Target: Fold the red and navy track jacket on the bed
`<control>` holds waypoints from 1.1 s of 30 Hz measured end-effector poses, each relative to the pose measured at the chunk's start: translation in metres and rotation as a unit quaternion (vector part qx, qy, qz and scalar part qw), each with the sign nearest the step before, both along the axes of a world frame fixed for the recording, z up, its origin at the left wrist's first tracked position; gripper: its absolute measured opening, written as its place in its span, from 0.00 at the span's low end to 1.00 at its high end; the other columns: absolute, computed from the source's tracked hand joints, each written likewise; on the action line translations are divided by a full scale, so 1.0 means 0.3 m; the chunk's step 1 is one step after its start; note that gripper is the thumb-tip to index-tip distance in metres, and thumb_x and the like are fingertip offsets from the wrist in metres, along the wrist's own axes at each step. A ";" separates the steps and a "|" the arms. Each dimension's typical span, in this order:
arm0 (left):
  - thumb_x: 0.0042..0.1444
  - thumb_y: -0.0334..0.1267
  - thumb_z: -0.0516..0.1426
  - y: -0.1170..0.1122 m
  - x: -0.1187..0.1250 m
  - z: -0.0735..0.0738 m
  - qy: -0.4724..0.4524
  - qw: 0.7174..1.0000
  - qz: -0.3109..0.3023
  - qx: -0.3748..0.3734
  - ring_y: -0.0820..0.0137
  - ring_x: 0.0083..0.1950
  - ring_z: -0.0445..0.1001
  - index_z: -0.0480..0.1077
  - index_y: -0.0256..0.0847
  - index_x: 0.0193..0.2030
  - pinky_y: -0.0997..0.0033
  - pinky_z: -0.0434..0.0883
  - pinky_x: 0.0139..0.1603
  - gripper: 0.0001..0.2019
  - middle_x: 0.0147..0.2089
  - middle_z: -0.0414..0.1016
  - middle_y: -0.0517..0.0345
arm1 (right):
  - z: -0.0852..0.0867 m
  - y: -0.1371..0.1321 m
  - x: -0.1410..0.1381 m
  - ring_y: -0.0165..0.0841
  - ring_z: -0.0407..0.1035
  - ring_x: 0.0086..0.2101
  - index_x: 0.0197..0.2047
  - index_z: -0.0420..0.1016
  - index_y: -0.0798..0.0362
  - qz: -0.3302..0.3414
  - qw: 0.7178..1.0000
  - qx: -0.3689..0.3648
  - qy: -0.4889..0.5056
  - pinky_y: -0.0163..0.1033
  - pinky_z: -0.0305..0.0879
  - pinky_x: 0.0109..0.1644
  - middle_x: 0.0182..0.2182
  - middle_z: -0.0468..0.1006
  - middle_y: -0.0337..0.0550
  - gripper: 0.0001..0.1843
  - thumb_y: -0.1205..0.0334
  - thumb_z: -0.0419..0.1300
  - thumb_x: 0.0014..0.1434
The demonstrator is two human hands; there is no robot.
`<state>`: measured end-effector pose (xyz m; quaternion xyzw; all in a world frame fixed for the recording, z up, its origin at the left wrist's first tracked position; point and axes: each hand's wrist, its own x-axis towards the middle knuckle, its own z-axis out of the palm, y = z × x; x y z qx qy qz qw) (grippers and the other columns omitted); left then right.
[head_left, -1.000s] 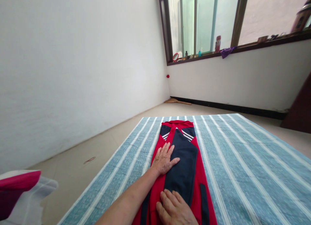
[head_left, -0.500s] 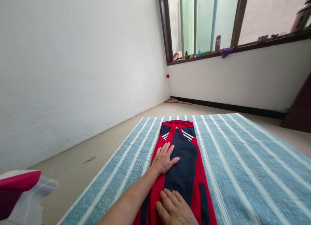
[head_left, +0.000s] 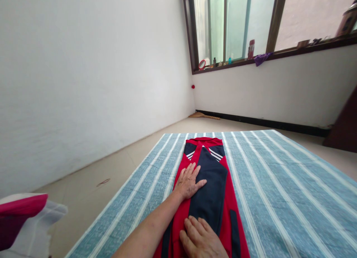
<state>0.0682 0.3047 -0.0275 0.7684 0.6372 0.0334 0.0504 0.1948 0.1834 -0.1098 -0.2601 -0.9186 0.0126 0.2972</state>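
Observation:
A red and navy jacket (head_left: 211, 191) with white stripes near its collar lies folded into a long narrow strip on the striped cloth. My left hand (head_left: 189, 181) rests flat on its middle, fingers spread and thumb pointing right. Closer to me, my right hand (head_left: 203, 238) lies on the lower part of the jacket, its fingers slightly bent over the red and navy fabric. Neither hand grips anything. The jacket's near end runs out of the bottom of the view, partly hidden by my right hand and left forearm.
A blue and white striped cloth (head_left: 279, 183) covers the surface under the jacket. At lower left is pink, purple and white material (head_left: 25, 217). A broom (head_left: 205, 116) lies in the corner. Small items and a red bottle (head_left: 251, 50) line the windowsill, with a purple cloth (head_left: 261, 59) hanging over.

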 end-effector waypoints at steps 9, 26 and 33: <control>0.61 0.64 0.41 0.001 -0.002 -0.005 -0.003 1.000 0.000 0.004 0.62 0.72 0.39 0.48 0.43 0.69 0.53 0.42 0.69 0.36 0.72 0.44 0.49 | 0.003 0.001 0.002 0.46 0.67 0.52 0.55 0.69 0.50 0.000 1.000 0.003 0.009 0.49 0.67 0.53 0.54 0.72 0.50 0.26 0.44 0.58 0.59; 0.61 0.64 0.41 0.003 -0.005 -0.012 -0.004 1.000 0.002 0.008 0.62 0.72 0.39 0.48 0.44 0.69 0.53 0.42 0.69 0.36 0.72 0.45 0.50 | -0.002 0.001 0.000 0.46 0.69 0.51 0.53 0.70 0.50 -0.013 0.999 0.029 0.031 0.48 0.68 0.52 0.52 0.74 0.50 0.27 0.41 0.59 0.58; 0.61 0.64 0.41 0.001 -0.002 -0.005 -0.004 1.000 0.002 0.008 0.62 0.72 0.40 0.49 0.43 0.69 0.53 0.42 0.69 0.36 0.72 0.44 0.49 | -0.010 0.000 0.000 0.45 0.69 0.51 0.53 0.69 0.50 -0.020 0.998 0.041 0.051 0.47 0.68 0.52 0.52 0.74 0.49 0.25 0.43 0.58 0.58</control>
